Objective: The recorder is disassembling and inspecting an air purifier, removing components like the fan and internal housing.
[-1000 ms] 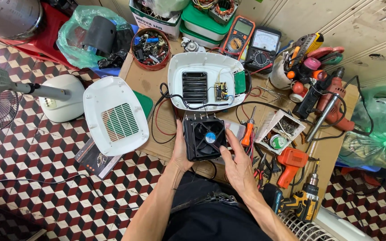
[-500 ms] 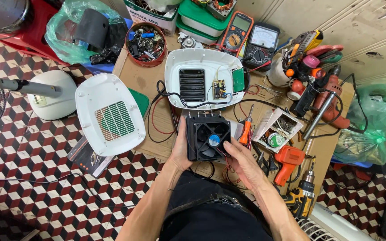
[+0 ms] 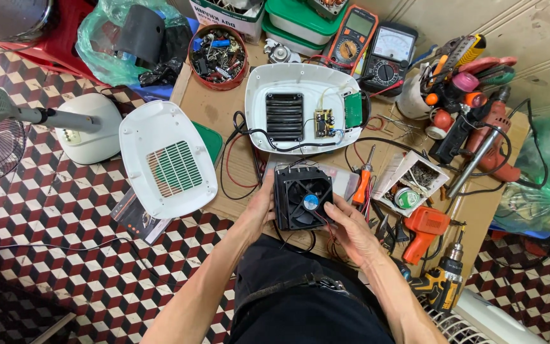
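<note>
While both hands, left (image 3: 259,210) and right (image 3: 346,228), grip the black fan (image 3: 303,197), its underside stays hidden.

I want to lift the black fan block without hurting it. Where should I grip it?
Probably by the two outer side walls of the black fan block, coming in from left and right as the left hand and right hand do; its open face exposes blades, and wires trail beneath.
</note>
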